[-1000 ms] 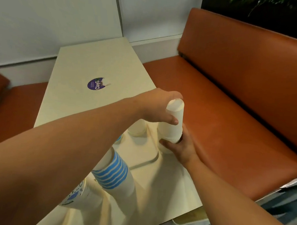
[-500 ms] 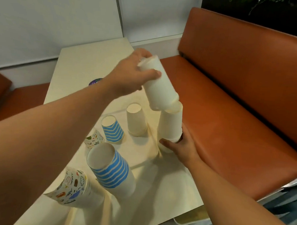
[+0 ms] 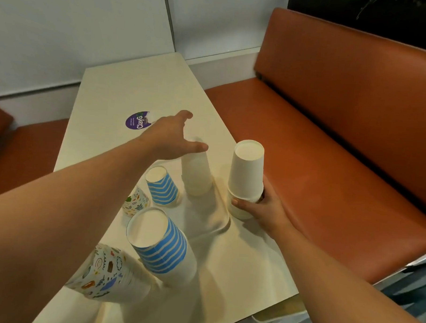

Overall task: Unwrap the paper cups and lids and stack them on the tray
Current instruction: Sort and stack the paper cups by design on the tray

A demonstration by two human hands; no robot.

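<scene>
Several stacks of upside-down paper cups stand on a cream tray [image 3: 225, 223]. My right hand [image 3: 261, 207] grips the base of a plain white stack [image 3: 247, 172] at the tray's right edge. My left hand [image 3: 174, 137] hovers with fingers spread just above a second plain white stack [image 3: 198, 177], holding nothing. To the left stand a short blue-striped stack [image 3: 163, 187] and a small doodle-print cup [image 3: 135, 202]. Nearer to me rise a tall blue-striped stack [image 3: 162, 244] and a doodle-print stack [image 3: 107, 271], partly behind my left forearm. No lids or wrapping show.
The tray lies on a narrow cream table [image 3: 137, 89] with a round purple sticker [image 3: 138, 120] beyond the cups. An orange bench [image 3: 330, 142] runs along the right side, and white wall panels close the back.
My left hand lifted the upper part of the white stack off the right stack, set it on the middle white cup and let go. My right hand kept its hold.
</scene>
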